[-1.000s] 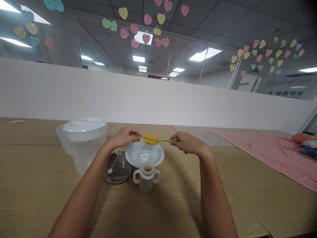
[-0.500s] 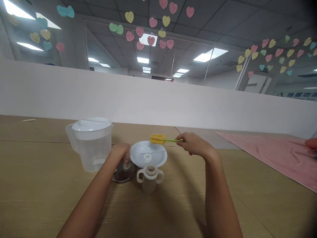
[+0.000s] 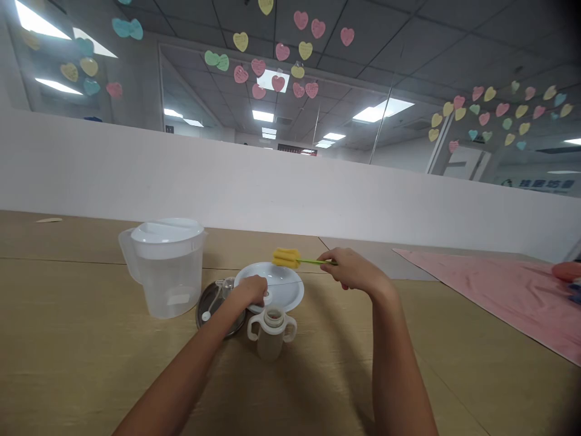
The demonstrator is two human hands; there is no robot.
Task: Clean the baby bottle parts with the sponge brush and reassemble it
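My right hand (image 3: 351, 267) pinches the green handle of a sponge bottle brush (image 3: 287, 258), its yellow head held over the far rim of a white bowl (image 3: 290, 295). Inside that bowl, my left hand (image 3: 253, 289) has its fingers closed on a small white bottle collar (image 3: 267, 298), partly hidden by them. In front of the bowl an uncapped baby bottle (image 3: 271, 339) with two handles stands upright. To its left, a dark metal dish (image 3: 206, 301) holds a clear straw piece (image 3: 218, 298) with a white end; my left forearm covers part of the dish.
A translucent lidded pitcher (image 3: 170, 272) with liquid inside stands to the left. A pink cloth (image 3: 490, 290) lies at the right, with a reddish object (image 3: 565, 272) at its far edge. Behind the table (image 3: 327, 381) rises a white wall (image 3: 272, 188).
My left hand has moved right, from the metal dish to the collar in the bowl, uncovering the straw piece. My right hand still holds the brush in about the same place.
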